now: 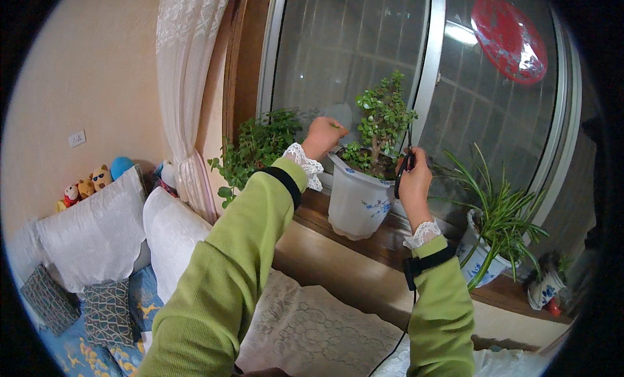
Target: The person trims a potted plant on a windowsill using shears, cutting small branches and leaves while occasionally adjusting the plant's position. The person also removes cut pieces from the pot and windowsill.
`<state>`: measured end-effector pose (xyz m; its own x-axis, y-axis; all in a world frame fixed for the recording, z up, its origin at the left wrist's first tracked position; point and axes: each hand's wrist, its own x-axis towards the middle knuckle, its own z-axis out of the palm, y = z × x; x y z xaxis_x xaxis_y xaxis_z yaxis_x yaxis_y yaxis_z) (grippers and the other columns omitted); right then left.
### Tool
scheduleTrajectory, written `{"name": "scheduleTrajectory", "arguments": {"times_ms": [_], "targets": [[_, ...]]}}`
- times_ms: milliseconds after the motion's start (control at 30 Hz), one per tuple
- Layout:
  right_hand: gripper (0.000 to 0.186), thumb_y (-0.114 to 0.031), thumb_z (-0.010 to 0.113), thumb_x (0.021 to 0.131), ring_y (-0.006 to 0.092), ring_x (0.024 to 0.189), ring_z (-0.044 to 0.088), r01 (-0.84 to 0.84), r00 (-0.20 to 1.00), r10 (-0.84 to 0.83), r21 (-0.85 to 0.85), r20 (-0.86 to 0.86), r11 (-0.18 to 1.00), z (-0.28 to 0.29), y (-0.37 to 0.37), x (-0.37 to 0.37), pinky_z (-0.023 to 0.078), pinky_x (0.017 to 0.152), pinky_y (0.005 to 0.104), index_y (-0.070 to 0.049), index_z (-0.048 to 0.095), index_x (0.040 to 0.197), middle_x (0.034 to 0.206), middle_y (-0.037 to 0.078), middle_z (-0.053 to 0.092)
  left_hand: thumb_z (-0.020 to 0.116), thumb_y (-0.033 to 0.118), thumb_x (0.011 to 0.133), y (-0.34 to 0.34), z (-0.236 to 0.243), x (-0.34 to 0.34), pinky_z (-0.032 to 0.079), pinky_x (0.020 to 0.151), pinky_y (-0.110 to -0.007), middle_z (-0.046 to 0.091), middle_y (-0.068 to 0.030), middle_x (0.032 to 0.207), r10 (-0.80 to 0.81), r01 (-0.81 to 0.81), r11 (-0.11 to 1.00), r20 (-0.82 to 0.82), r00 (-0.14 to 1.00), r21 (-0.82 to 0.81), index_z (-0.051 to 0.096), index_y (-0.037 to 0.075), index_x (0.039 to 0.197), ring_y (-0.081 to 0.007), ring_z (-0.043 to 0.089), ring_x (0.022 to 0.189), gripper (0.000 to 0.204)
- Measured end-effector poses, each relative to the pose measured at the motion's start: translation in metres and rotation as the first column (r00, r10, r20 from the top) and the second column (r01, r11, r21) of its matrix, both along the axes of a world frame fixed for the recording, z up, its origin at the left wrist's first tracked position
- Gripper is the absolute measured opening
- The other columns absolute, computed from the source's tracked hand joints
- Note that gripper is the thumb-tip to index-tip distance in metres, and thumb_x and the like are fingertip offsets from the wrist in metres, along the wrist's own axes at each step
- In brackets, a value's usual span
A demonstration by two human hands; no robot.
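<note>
A small-leaved bushy plant [382, 114] with a thick woody stem grows in a white faceted pot [356, 201] with blue flower decoration on the windowsill. At the left of the pot's rim is my left hand [323, 136], its fingers pinched together. A small green plant piece [335, 125] shows at those fingertips. To the plant's right, my right hand [416, 179] grips black-handled scissors [403, 173]. Their narrow blades point upward beside the foliage; whether they are spread apart is too small to tell.
A leafy plant [260, 146] stands left of the pot, and a long-leaved spider plant [497, 214] in a white-and-blue pot stands right. Behind is a sliding window [351, 52]. Below the wooden sill [318, 211] lies a lace cover [318, 325]. A thin cable [404, 335] hangs from my right wrist strap.
</note>
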<state>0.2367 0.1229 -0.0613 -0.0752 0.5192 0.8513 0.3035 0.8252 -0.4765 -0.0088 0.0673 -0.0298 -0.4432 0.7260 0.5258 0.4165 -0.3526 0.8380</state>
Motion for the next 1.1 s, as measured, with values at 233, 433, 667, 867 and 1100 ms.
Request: {"name": "scheduleTrajectory", "arguments": {"times_ms": [233,433,667,867,1100], "targets": [[0.031,0.009,0.059,0.085,0.0215,0.071,0.059,-0.088,0.996,0.088,0.057,0.000,0.995,-0.007,-0.002,-0.004,0.049,0.067,0.0317,-0.005,0.059,0.113,0.079,0.011,0.063,0.077,0.015,0.078,0.023,-0.006,-0.018,0.050,0.058,-0.035,0.067,-0.0128,0.069,0.049,-0.043,0.996,-0.081,0.996,0.077,0.070,-0.002,0.085,-0.0213,0.063,0.060,0.020],[0.041,0.006,0.065,0.081,0.0396,0.076,0.064,0.024,0.997,-0.027,-0.042,-0.074,0.999,-0.023,-0.008,0.000,0.051,0.069,0.0403,-0.008,0.059,0.119,0.083,0.019,0.066,0.077,0.010,0.079,0.026,-0.001,-0.023,0.046,0.055,-0.032,0.064,-0.0097,0.071,0.150,-0.143,0.989,-0.323,0.934,0.044,0.065,-0.002,0.084,-0.0160,0.059,0.061,0.018],[0.037,0.001,0.069,0.084,0.0263,0.075,0.068,-0.083,0.960,0.078,-0.006,-0.268,0.997,-0.051,-0.005,-0.005,0.052,0.068,0.0348,-0.010,0.059,0.118,0.081,0.015,0.067,0.080,0.014,0.072,0.061,0.000,-0.036,0.050,0.057,-0.035,0.068,-0.0108,0.069,0.015,-0.030,0.999,-0.336,0.942,-0.038,0.070,0.001,0.083,-0.0199,0.064,0.061,0.019],[0.027,0.000,0.067,0.087,0.0092,0.069,0.059,-0.131,0.937,0.146,0.069,-0.316,0.989,-0.052,-0.008,-0.003,0.048,0.063,0.0253,-0.008,0.061,0.112,0.076,0.003,0.064,0.073,-0.001,0.080,0.075,0.006,-0.037,0.045,0.055,-0.030,0.067,-0.0065,0.074,-0.077,0.045,0.995,-0.425,0.902,-0.084,0.067,-0.001,0.086,-0.0135,0.057,0.060,0.008],[0.027,-0.001,0.069,0.086,0.0059,0.066,0.056,-0.127,0.944,0.155,0.112,-0.291,0.986,-0.048,-0.005,0.001,0.047,0.061,0.0242,-0.009,0.062,0.110,0.072,-0.001,0.061,0.082,0.011,0.074,0.083,0.022,-0.026,0.048,0.060,-0.032,0.068,-0.0095,0.072,-0.038,-0.090,0.977,-0.575,0.817,-0.192,0.071,-0.001,0.087,-0.0159,0.060,0.063,0.021]]}}
